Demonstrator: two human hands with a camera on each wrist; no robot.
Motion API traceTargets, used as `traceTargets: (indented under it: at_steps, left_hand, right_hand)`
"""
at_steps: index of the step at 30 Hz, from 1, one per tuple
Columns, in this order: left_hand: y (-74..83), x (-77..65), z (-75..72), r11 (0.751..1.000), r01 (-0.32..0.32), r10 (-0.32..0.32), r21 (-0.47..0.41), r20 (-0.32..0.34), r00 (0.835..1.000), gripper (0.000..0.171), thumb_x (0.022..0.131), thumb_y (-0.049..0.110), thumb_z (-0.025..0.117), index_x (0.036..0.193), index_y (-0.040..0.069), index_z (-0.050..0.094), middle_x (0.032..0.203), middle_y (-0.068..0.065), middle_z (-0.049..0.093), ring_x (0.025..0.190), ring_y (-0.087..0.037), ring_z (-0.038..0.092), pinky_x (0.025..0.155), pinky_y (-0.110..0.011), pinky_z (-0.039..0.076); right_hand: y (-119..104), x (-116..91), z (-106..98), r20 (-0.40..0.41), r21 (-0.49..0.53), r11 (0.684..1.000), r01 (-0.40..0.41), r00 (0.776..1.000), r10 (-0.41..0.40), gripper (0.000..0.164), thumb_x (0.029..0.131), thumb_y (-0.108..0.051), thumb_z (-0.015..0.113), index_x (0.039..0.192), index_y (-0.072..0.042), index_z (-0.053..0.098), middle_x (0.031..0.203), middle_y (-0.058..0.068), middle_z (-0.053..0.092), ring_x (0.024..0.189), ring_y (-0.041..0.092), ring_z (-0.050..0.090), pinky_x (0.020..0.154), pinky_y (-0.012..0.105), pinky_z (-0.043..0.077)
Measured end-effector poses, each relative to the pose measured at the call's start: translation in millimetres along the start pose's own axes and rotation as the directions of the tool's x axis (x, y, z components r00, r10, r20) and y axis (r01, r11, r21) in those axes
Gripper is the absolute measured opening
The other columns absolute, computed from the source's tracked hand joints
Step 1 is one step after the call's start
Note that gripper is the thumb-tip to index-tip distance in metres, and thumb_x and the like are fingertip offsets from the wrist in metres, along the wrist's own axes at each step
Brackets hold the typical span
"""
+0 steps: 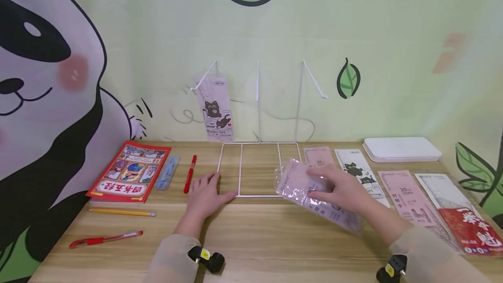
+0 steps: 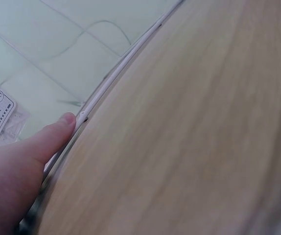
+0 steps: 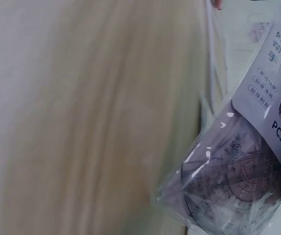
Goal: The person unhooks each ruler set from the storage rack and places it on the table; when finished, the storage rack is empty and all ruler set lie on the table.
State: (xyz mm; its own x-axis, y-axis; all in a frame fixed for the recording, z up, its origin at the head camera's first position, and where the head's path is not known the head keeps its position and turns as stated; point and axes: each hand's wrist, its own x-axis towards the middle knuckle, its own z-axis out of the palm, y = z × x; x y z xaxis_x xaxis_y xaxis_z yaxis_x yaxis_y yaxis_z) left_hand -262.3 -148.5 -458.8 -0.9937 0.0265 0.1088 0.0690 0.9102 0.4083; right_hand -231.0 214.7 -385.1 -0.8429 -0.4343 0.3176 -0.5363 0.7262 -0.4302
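My right hand holds a clear-wrapped ruler set above the front right of a white wire display rack. In the right wrist view, the packet's transparent part shows a protractor scale under a pale card. My left hand rests at the rack's front left corner, its thumb touching the front rail. Another ruler set with black cats on its card hangs from the rack's left hook. The middle and right hooks carry nothing.
Several ruler packets lie to the right, including a pink one and a red-and-white one. A white case lies behind them. On the left are a red booklet, a blue item, red pens and a pencil.
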Motion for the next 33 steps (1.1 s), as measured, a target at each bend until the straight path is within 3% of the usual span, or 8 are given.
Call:
traceTargets:
  at_steps: [6, 11, 20, 25, 33]
  left_hand:
    - [2.5, 0.2, -0.1, 1.000, -0.003, 0.003, 0.016, 0.007, 1.000, 0.090, 0.075, 0.069, 0.059, 0.141, 0.010, 0.042, 0.143, -0.015, 0.036, 0.129, -0.039, 0.028, 0.106, -0.056, 0.018]
    - [2.5, -0.4, -0.5, 1.000, 0.004, -0.004, 0.013, 0.006, 1.000, 0.090, 0.075, 0.068, 0.060, 0.141, 0.010, 0.042, 0.143, -0.015, 0.036, 0.129, -0.039, 0.028, 0.106, -0.056, 0.017]
    - [1.1, -1.3, -1.0, 1.000, 0.009, -0.009, 0.009, 0.001, 1.000, 0.092, 0.074, 0.070, 0.059, 0.140, 0.009, 0.043, 0.143, -0.015, 0.036, 0.129, -0.038, 0.029, 0.106, -0.056, 0.018]
    - [0.8, -1.3, -1.5, 1.000, 0.010, -0.010, 0.012, 0.001, 1.000, 0.093, 0.073, 0.071, 0.059, 0.140, 0.009, 0.043, 0.143, -0.014, 0.037, 0.129, -0.038, 0.029, 0.106, -0.056, 0.018]
    - [1.1, -1.0, -1.6, 1.000, 0.015, -0.015, 0.008, 0.008, 1.000, 0.092, 0.074, 0.071, 0.059, 0.140, 0.009, 0.043, 0.144, -0.015, 0.036, 0.130, -0.038, 0.028, 0.106, -0.055, 0.018]
  right_hand:
    - [8.2, -16.0, 4.0, 0.089, -0.095, 0.991, 0.095, 0.992, -0.087, 0.060, 0.074, -0.055, 0.070, 0.124, -0.024, 0.061, 0.095, -0.009, 0.051, 0.067, 0.002, 0.043, 0.055, 0.020, 0.041]
    - [11.7, -26.9, 4.9, 0.155, -0.164, 0.959, 0.230, 0.966, -0.206, 0.058, 0.075, -0.059, 0.067, 0.123, -0.026, 0.062, 0.096, -0.008, 0.050, 0.068, 0.000, 0.040, 0.056, 0.018, 0.037]
    - [23.1, -39.2, 8.0, 0.158, -0.214, 0.859, 0.464, 0.885, -0.439, 0.055, 0.072, -0.056, 0.072, 0.119, -0.029, 0.064, 0.094, -0.013, 0.046, 0.072, -0.001, 0.036, 0.057, 0.013, 0.033]
    - [31.4, -42.3, 11.0, 0.139, -0.198, 0.819, 0.539, 0.842, -0.520, 0.052, 0.072, -0.052, 0.073, 0.118, -0.029, 0.064, 0.093, -0.014, 0.045, 0.076, -0.001, 0.037, 0.060, 0.013, 0.034]
    - [31.5, -45.2, 9.9, 0.244, -0.186, 0.876, 0.444, 0.885, -0.397, 0.050, 0.075, -0.053, 0.070, 0.121, -0.035, 0.062, 0.101, -0.014, 0.047, 0.088, 0.003, 0.044, 0.071, 0.025, 0.044]
